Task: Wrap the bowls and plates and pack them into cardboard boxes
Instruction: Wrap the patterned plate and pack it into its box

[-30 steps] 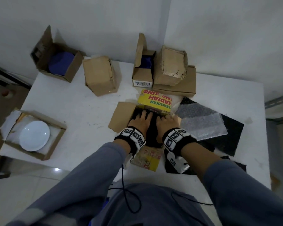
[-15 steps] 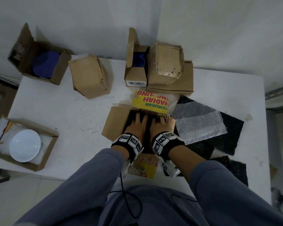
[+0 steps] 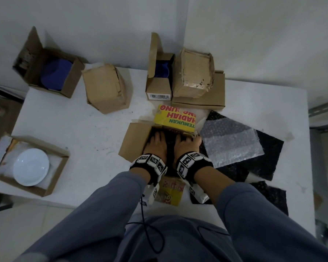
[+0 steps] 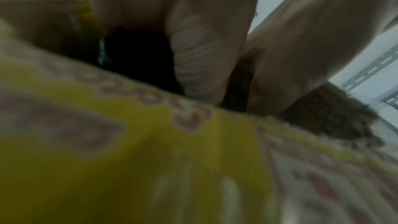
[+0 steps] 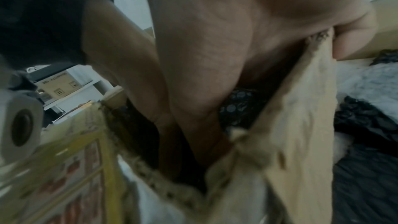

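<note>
Head view: both hands reach down into the open box (image 3: 138,140) near the middle of the desk's (image 3: 83,133) near edge. The left hand (image 3: 156,145) and right hand (image 3: 186,145) lie side by side, fingers spread flat on a dark bundle (image 3: 169,146) inside the box, pressing and not gripping. What the bundle holds cannot be seen; by the task it is likely a wrapped dish, so hard and breakable under a soft, yielding wrap. Best held from below at both sides, not by the loose wrap, which may slip. A bare white bowl (image 3: 31,166) sits in another box at the desk's left edge: smooth, breakable, best taken at the rim with two hands.

Left wrist view: blurred; a yellow printed flap (image 4: 150,159) fills the frame below the palm.

Right wrist view: the palm goes down past a torn cardboard wall (image 5: 297,125) onto black bubble wrap (image 5: 239,106).
</note>
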{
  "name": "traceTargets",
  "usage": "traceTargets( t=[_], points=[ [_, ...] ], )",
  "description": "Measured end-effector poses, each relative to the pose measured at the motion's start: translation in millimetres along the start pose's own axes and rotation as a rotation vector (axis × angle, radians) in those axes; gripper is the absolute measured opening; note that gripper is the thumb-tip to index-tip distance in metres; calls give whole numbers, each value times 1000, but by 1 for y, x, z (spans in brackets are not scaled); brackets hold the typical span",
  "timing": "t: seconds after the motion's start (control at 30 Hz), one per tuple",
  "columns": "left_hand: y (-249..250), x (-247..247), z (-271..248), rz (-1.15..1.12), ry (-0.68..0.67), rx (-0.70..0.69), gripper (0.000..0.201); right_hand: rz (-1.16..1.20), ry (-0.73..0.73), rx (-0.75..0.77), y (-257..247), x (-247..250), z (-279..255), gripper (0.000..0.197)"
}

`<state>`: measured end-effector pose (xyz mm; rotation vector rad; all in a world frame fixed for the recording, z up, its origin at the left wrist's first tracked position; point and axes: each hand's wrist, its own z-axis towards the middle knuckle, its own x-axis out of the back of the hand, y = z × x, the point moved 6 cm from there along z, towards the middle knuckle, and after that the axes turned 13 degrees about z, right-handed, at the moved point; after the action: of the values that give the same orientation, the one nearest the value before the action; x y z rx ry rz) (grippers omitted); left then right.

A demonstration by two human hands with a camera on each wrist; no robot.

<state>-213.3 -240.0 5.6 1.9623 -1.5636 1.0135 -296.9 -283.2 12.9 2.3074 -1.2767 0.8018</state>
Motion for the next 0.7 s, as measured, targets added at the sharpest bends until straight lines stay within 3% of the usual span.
traceTargets(
  t=[0.2,0.23,0.33,0.43,0.5,0.57,0.7],
  points=[
    [3,2,3,56,-54,-3,98,92,-28,-11,1,11,-5,80],
    [1,3,3,80,-47,-29,97,121,-52,9,3,11,-8,74],
    [-1,12,5,177,19,-154,76,309,-123,183,2,3,-20,21],
    [9,22,-5,350,134,-271,58,409,-238,221,0,6,-38,22],
    [21,20,-19,491,166,-318,61,354,-194,195,-2,20,-48,19],
    [28,19,-37,585,228,-315,68,139,-32,209,-1,37,-61,21],
    [22,30,-58,502,372,-201,56,47,41,238,9,33,-66,24]
  ],
)
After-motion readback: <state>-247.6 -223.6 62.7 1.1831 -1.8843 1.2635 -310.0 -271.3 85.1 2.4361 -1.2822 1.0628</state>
